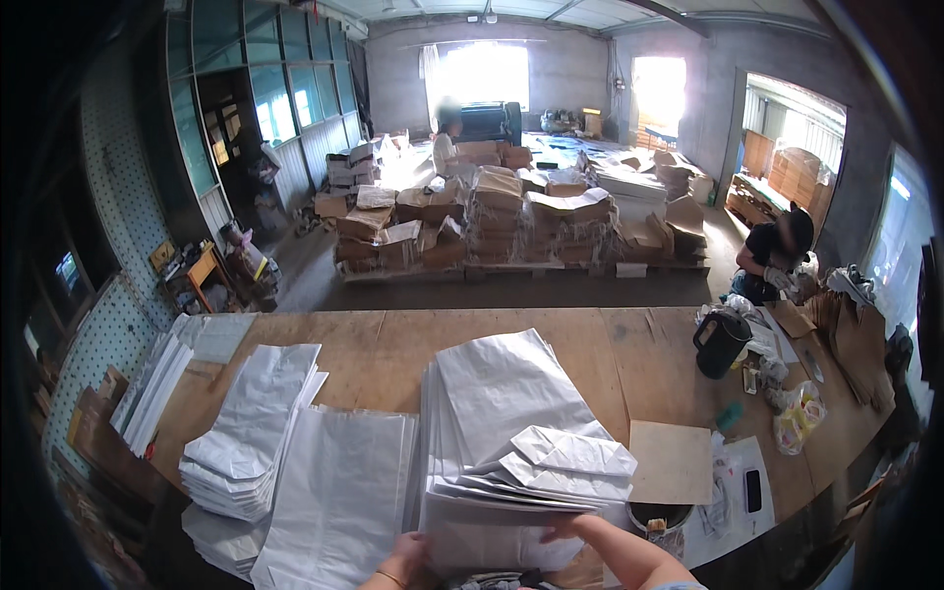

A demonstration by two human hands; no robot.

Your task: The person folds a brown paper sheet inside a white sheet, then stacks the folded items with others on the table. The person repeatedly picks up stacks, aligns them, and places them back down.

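A tall stack of white paper bags (501,393) lies in front of me, the folded bottoms of its upper bags (570,457) fanned out toward me. At its near end, my left hand (407,557) is closed at the left edge of a white paper bag (482,541). My right hand (568,529) rests on the same bag's right part, just below the folded ends, with its visible fingers stretched out. Some of its fingertips are hard to make out. Left of these lies a flat pile of white paper sheets or bags (339,482).
Another stack of white bags (246,423) stands farther left on the wooden table (393,334). To the right are a board (671,462) over a bucket (661,516), a phone (753,490) and a dark jug (722,344). A person (777,254) works beyond the table's right end.
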